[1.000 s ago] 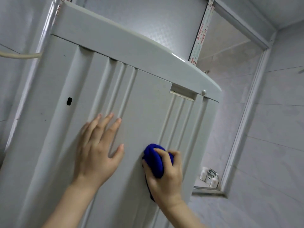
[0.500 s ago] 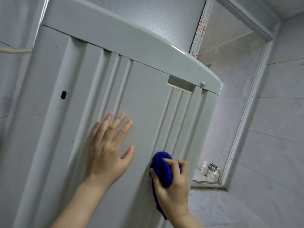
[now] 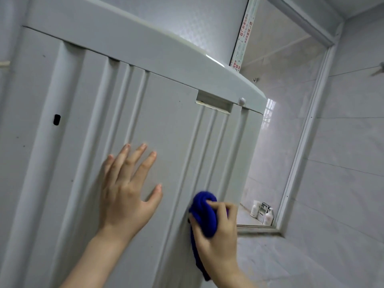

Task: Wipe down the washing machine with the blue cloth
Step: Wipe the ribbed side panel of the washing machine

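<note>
1. The washing machine (image 3: 166,125) is filling most of the view. Its grey side panel with vertical ribs is facing the person, and a plain band is running across the top.
2. The tiled wall (image 3: 342,163) is standing to the right of the machine, well apart from both hands.
3. The left hand (image 3: 124,196) is lying flat on the middle of the panel. Its fingers (image 3: 145,165) are straight and spread apart, and they are holding nothing. I think it is steadying the body, so it should be pressing only lightly.
4. The right hand (image 3: 218,238) is working low on the right group of ribs. Its fingers (image 3: 220,204) are curling over the bunched cloth and pinching it against the palm.
5. The blue cloth (image 3: 204,215) is touching the panel just beside a rib, and a loose tail is hanging under the hand. For a good wipe, I judge the strokes should be going along the grooves, not across them, with a fold of cloth pushed into each channel.
6. The recessed slot (image 3: 214,103) under the top band and the small dark hole (image 3: 56,119) are probably collecting dust, so they are needing a cloth corner later.
</note>
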The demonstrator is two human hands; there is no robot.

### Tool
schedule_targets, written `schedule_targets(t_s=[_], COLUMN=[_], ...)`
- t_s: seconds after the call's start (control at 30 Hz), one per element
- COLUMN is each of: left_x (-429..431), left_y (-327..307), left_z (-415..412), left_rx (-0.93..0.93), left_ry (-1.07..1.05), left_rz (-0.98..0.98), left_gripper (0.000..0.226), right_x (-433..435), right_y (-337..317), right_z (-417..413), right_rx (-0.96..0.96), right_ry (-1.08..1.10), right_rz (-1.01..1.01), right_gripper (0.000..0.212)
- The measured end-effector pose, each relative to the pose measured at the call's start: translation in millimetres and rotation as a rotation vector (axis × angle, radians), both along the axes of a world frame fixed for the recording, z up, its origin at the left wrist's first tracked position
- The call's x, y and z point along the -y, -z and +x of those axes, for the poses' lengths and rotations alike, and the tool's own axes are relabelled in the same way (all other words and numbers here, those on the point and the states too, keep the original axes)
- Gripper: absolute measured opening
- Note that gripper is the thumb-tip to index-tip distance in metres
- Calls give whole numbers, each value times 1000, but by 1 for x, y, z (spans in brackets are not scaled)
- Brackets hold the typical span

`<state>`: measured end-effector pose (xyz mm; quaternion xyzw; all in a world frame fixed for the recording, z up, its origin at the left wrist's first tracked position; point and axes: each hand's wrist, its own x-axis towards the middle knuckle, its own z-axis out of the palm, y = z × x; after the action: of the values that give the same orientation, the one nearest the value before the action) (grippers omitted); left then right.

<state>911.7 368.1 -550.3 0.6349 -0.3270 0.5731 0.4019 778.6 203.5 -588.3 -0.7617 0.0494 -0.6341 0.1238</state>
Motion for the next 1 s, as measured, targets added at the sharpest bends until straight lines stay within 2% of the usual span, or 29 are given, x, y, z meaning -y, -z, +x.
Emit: schedule_targets(t_s=[0.1, 0.23, 0.33, 0.43, 0.6, 0.67, 0.73, 0.83, 0.93, 1.0], left_x=[2, 3, 3, 2, -3, -7, -11, -12, -14, -19], left_y=[-1, 0, 1, 5, 27, 33, 34, 36, 37, 37], left_z=[-2, -1, 0, 1, 5, 8, 11, 12, 14, 16], left_rx=[6, 16, 23, 39, 76, 99, 116, 120, 132, 139], left_ry=[-10, -17, -11, -6, 11, 20, 25, 25, 35, 45], left_rz=[-4, -2, -4, -2, 16, 33, 40, 49, 72, 99], left_gripper=[57, 56, 55, 53, 49, 49, 48, 48, 48, 48], right_x=[6, 13, 18, 31, 50, 50, 45, 36, 21, 13], right_y=[-29, -170, -221, -156, 61, 88, 55, -51, -157, -184], right_z=[0, 8, 7, -3, -39, -46, -41, -23, -1, 12], right_rx=[0, 228, 225, 210, -8, -73, -29, 179, 265, 256], right_ry=[-22, 18, 27, 26, 45, 31, 5, -20, 41, 76], right_rz=[-6, 100, 82, 41, 34, 44, 86, 68, -57, -164], right_gripper=[35, 32, 33, 31, 37, 40, 34, 35, 40, 40])
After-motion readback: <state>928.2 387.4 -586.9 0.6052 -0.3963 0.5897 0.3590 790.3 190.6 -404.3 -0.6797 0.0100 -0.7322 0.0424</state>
